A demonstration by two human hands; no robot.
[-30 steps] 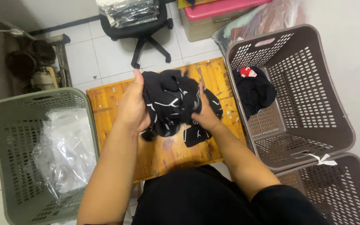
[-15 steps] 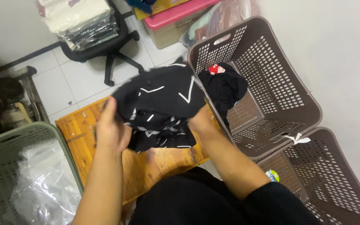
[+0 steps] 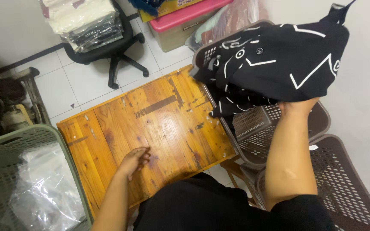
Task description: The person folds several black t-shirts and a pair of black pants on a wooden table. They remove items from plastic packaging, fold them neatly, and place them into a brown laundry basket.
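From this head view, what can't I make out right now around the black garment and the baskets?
- Right hand: fingers buried under the black garment, so the grip is unseen.
- Upper brown basket: contents covered by the garment.
- Lower brown basket: cut off by the frame edge, partly behind the right arm.
- Green basket: cut off at the left edge; contents of the clear plastic bag unclear.

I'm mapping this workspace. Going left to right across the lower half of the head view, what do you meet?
Green basket → left hand on the wooden table → right hand holding the black garment → brown basket.
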